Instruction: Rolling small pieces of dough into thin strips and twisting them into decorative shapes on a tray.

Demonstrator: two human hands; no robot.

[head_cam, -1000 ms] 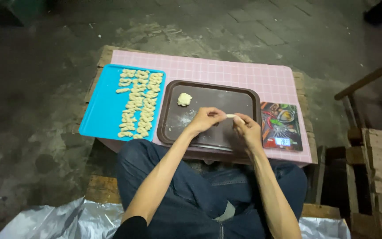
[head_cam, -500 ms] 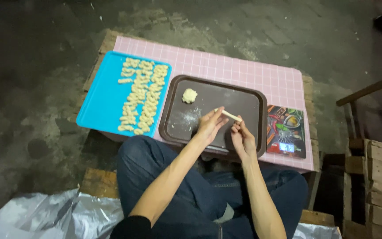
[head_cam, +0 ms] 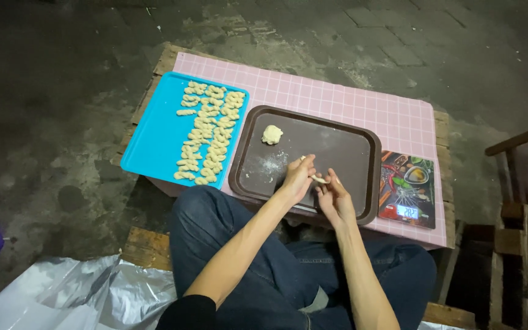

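1. Both hands meet over the near edge of the brown tray, and the left hand curls in, fingertips pinched on a small strip of dough.
2. The right hand sits just beside it, fingers bent and closed on the same strip's other end; the two hands are almost touching.
3. Both forearms run up from the lap, left arm in a dark sleeve pushed to the elbow, knees in blue jeans below.
4. Hard to make out: the strip is mostly covered by fingers, so its shape cannot be told.
5. Ahead of the left hand, well apart, a dough lump rests on the tray, with a dusting of flour between.
6. Further left, a blue tray carries rows of twisted dough pieces.
7. Just right of the right hand lies a kitchen scale, at the pink cloth's edge.
8. Bare tray surface lies open ahead of both hands.
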